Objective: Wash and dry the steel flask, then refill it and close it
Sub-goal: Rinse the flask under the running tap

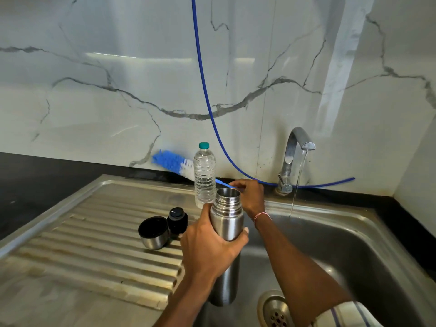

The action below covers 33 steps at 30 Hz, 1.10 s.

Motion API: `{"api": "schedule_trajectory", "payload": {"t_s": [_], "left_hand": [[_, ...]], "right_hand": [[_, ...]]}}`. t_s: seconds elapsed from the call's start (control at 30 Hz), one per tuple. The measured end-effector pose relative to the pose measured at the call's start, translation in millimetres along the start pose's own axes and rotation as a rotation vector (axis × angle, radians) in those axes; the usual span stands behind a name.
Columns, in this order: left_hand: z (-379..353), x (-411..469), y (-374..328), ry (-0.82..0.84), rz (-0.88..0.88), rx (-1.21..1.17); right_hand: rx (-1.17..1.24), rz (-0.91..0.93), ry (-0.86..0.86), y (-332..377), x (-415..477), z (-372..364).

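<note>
Item 1. steel flask (227, 223): upright, mouth open, cap off, held over the left edge of the sink (354, 232). I log my left hand (207, 249) wrapped round its upper body just below the threaded neck, with the grip closed fully on it. The neck stands clear of the grip at 12 o'clock and the long lower body hangs out of it at 6 o'clock.

Item 2. right hand (250, 197): just behind the flask mouth, at 1 o'clock from it. Its grip is a narrow pinch on the thin blue handle tip of the bottle brush (172, 162).

Item 3. bottle brush: blue-and-white head at 10 o'clock from the flask, against the marble wall. The handle runs behind the water bottle (204, 175).

Item 4. water bottle: capped, upright, at 11 o'clock, just beside the flask.

Item 5. cup lid (153, 232) and stopper (177, 220): side by side on the ribbed drainboard (94, 232), at 9 o'clock from the flask.

Item 6. tap (295, 156): at 2 o'clock, running a thin stream into the sink.

Item 7. blue hose (205, 90): hangs down the wall and passes behind the tap.
</note>
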State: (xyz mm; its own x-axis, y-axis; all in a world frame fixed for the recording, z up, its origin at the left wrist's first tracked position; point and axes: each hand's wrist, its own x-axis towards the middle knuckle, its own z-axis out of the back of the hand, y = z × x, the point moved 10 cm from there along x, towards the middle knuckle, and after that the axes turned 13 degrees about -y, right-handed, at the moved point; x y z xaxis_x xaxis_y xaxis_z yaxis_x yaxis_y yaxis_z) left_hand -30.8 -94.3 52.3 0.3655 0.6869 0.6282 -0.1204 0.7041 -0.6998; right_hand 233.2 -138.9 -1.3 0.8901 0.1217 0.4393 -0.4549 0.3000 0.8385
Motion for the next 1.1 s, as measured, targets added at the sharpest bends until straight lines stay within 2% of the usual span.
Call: {"api": "schedule_trajectory", "payload": {"t_s": [0.2, 0.37, 0.67, 0.77, 0.83, 1.0, 1.1], "left_hand": [[-9, -4, -2, 0.031, -0.043, 0.009], [-12, -4, -2, 0.052, -0.071, 0.019], [-16, -4, 1, 0.064, -0.090, 0.023], [-17, -4, 1, 0.070, -0.089, 0.019], [-17, -4, 4, 0.071, -0.070, 0.026], [-20, -3, 7, 0.114, -0.022, -0.008], [-22, -5, 7, 0.142, 0.014, -0.066]], "right_hand": [[-0.224, 0.281, -0.036, 12, 6, -6], [-0.429, 0.386, -0.133, 13, 7, -7], [-0.310, 0.478, -0.266, 21, -17, 22], [-0.251, 0.497, -0.225, 36, -37, 39], [-0.209, 0.460, -0.157, 45, -49, 50], [0.000, 0.136, 0.033, 60, -74, 97], [0.023, -0.010, 0.259, 64, -107, 119]]}}
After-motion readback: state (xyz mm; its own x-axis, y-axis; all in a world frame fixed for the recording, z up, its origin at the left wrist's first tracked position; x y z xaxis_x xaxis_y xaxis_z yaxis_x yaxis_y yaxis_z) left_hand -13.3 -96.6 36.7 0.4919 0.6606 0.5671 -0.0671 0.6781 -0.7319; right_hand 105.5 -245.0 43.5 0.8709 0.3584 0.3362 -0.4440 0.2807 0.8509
